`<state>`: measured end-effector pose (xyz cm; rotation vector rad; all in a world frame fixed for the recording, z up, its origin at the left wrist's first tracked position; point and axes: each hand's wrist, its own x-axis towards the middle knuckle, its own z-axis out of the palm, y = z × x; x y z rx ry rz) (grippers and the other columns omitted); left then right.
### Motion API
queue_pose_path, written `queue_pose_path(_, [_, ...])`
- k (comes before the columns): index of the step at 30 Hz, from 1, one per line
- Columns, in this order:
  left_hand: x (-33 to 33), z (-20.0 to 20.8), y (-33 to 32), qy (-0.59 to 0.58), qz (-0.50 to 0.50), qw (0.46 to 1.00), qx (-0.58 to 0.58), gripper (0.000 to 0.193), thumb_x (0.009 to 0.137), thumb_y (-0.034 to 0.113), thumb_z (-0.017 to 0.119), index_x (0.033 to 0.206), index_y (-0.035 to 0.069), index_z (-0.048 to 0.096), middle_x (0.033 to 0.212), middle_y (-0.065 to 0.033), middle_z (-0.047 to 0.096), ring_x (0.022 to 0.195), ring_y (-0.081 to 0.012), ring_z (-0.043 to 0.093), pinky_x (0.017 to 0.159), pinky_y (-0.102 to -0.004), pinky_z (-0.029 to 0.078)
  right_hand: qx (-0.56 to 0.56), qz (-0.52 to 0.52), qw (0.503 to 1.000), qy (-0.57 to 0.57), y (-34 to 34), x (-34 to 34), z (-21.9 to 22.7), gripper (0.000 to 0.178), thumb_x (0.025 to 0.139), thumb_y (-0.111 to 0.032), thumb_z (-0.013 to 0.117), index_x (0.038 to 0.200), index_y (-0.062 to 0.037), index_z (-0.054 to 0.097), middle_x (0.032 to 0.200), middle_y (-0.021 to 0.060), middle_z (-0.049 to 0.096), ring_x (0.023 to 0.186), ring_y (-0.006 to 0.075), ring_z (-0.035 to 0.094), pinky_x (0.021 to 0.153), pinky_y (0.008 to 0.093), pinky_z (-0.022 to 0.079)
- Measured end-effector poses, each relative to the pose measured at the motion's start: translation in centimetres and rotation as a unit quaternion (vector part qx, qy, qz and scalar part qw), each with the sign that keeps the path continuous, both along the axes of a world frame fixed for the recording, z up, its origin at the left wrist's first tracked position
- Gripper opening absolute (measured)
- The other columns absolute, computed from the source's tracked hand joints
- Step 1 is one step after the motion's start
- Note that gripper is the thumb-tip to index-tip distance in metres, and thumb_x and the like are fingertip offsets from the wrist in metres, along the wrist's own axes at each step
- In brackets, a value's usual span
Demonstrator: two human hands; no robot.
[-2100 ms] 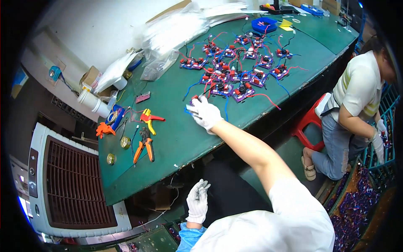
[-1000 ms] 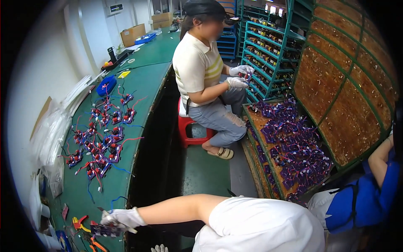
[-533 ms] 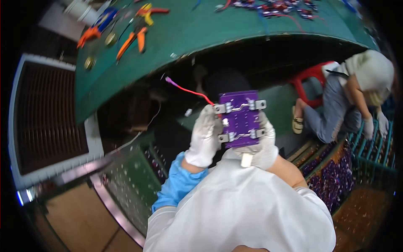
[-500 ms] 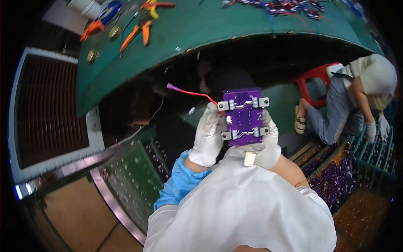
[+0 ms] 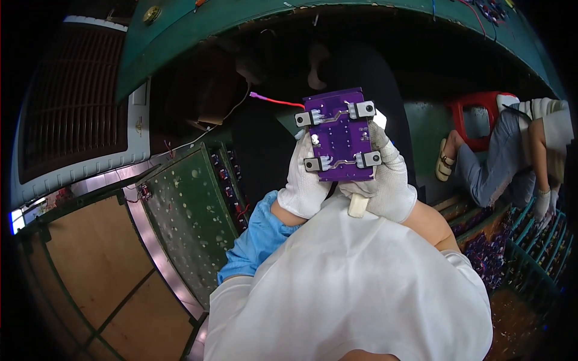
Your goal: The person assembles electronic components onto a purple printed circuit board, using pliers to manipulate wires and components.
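Note:
Both white-gloved hands hold a purple circuit board (image 5: 341,137) in front of my chest. Along its two sides sit several metal brackets with black centres, joined in pairs by bent silver wires. My left hand (image 5: 303,186) is closed on the left edge, its fingertips partly hidden by the board. Around the right edge and underneath curls my right hand (image 5: 392,180). A red wire (image 5: 282,102) with a purple end sticks out past the board's upper left corner. Below the board a pale blunt piece (image 5: 358,206) shows at my right hand; I cannot tell what it is.
A green workbench (image 5: 241,19) curves across the far side, with dark space under it. At the right a person (image 5: 509,144) sits near a red stool (image 5: 468,123), hands over a teal rack (image 5: 542,225). A slatted panel (image 5: 78,102) stands left, beside a green board (image 5: 186,204).
The view has dipped and shifted, so the bench tools have left the picture. The board is still in both hands, now slightly turned and higher in view.

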<state>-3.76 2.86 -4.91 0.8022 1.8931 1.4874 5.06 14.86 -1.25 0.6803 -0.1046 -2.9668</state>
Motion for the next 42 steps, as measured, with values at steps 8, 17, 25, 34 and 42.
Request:
queue_pose_path(8, [1.1, -0.5, 0.6, -0.672, 0.014, 0.651, 0.353, 0.055, 0.094, 0.048, 0.025, 0.125, 0.007, 0.044, 0.118, -0.0159, 0.052, 0.109, -0.0285, 0.054, 0.090, -0.0398, 0.050, 0.100, 0.019, 0.994, 0.028, 0.0, 1.1, 1.1, 0.027, 0.091, -0.037, 0.052, 0.107, -0.0151, 0.053, 0.101, -0.0026, 0.056, 0.093, 0.0092, 0.056, 0.082, 0.0281, 0.050])
queue_pose_path(17, [1.2, -0.8, 0.4, -0.664, 0.009, 0.660, 0.352, 0.054, 0.095, 0.046, 0.025, 0.125, 0.006, 0.044, 0.122, -0.0156, 0.049, 0.111, -0.0284, 0.052, 0.090, -0.0390, 0.050, 0.089, 0.032, 0.991, 0.099, 0.2, 0.9, 0.5, 0.024, 0.091, -0.036, 0.053, 0.101, -0.0149, 0.056, 0.089, -0.0029, 0.058, 0.084, 0.0097, 0.058, 0.073, 0.0268, 0.051])
queue_pose_path(25, [0.9, -0.4, 1.0, -0.415, 0.086, 0.861, 0.280, 0.041, 0.099, 0.032, 0.025, 0.128, 0.004, 0.036, 0.118, -0.0146, 0.052, 0.108, -0.0250, 0.055, 0.089, -0.0343, 0.052, 0.083, -0.012, 0.996, -0.018, -0.2, -0.9, -0.6, 0.035, 0.091, -0.043, 0.045, 0.099, -0.0115, 0.058, 0.092, 0.0033, 0.061, 0.079, 0.0144, 0.062, 0.062, 0.0291, 0.054])
queue_pose_path(34, [0.1, -0.8, -0.8, 0.253, 0.085, 0.960, -0.089, 0.036, 0.080, 0.011, 0.059, 0.114, 0.002, 0.050, 0.097, -0.0133, 0.055, 0.084, -0.0277, 0.054, 0.075, -0.0379, 0.046, 0.088, 0.016, 0.990, -0.111, -0.8, -2.5, -3.0, 0.038, 0.090, -0.046, 0.046, 0.085, -0.0099, 0.058, 0.073, 0.0025, 0.060, 0.048, 0.0105, 0.054, 0.038, 0.0216, 0.045])
queue_pose_path(42, [-0.2, -0.8, -0.9, 0.303, 0.062, 0.949, -0.059, 0.030, 0.082, 0.011, 0.055, 0.111, 0.004, 0.053, 0.103, -0.0134, 0.054, 0.092, -0.0293, 0.054, 0.080, -0.0384, 0.045, 0.033, 0.033, 0.994, -0.099, -0.8, -3.1, -3.9, 0.043, 0.091, -0.045, 0.041, 0.079, -0.0069, 0.057, 0.060, 0.0027, 0.055, 0.035, 0.0091, 0.043, 0.028, 0.0202, 0.035])
